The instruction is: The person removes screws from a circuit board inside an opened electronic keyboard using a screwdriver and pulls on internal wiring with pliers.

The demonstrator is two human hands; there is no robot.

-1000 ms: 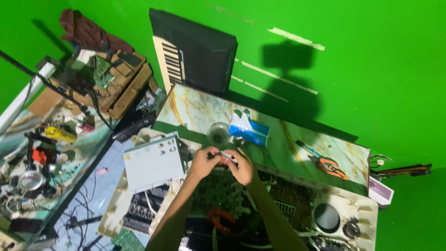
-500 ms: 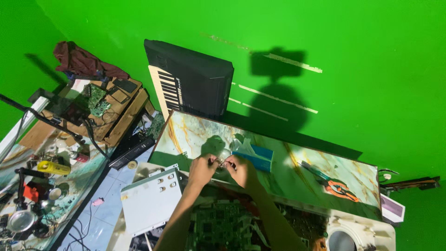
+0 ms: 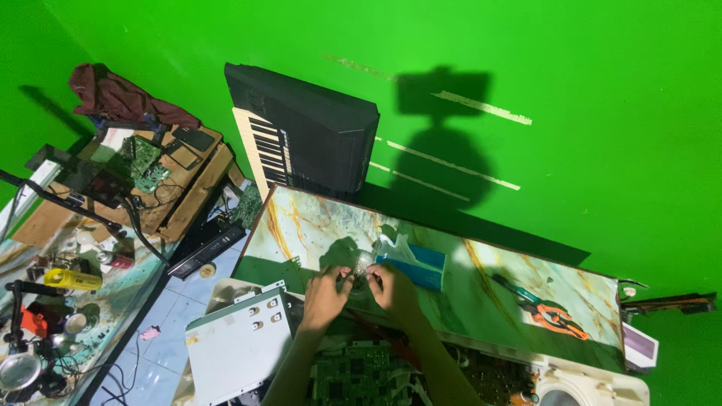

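Both hands (image 3: 359, 289) pinch a small bulb (image 3: 364, 262) near the marbled tabletop's (image 3: 316, 225) front edge.

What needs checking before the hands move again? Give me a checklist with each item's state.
1. Left hand on the small clear object: ok, fingers at it.
2. Right hand on the same object: ok.
3. Firmness of hold: cannot tell, too small.
4. Blue tissue box clear of the hands: not ok, right beside them.
5. Orange-handled pliers apart from the hands: ok, far along the marbled tabletop.
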